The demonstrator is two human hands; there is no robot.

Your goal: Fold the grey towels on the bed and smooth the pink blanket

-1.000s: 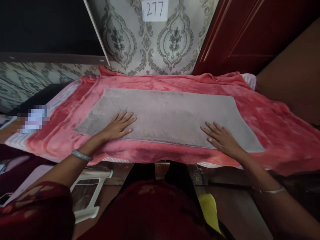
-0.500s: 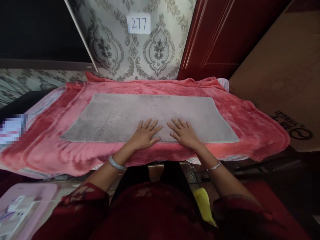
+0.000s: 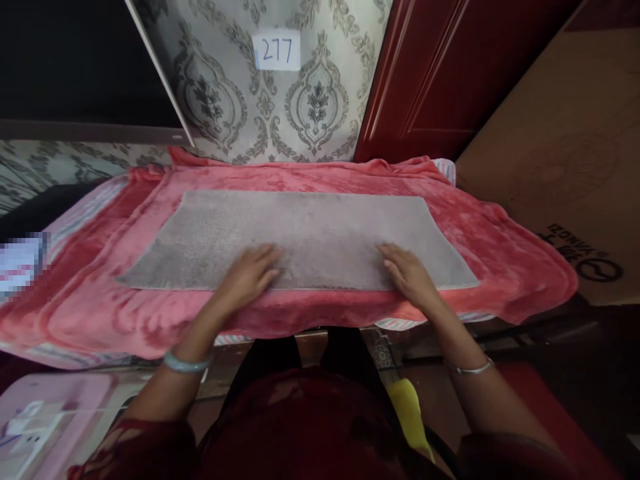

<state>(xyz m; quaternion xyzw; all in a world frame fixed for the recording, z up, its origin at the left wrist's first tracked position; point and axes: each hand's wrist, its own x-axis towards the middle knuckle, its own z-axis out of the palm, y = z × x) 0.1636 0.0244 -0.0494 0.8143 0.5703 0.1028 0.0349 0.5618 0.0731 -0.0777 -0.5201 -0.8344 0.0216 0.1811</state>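
Left hand (image 3: 249, 275) and right hand (image 3: 411, 275) have parted (each grip unclosed) over a flat, patchily grey mat (image 3: 325, 220).

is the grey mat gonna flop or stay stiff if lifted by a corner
The grey mat would likely droop, as it looks thin and fuzzy like fabric. It is probably light for its spread, given that thinness. Pushed, it might ruck the pink blanket beneath, which looks soft and creased.

Fingers (image 3: 260, 257) over gray mat (image 3: 325, 227), pink blanket (image 3: 505, 257) beneath
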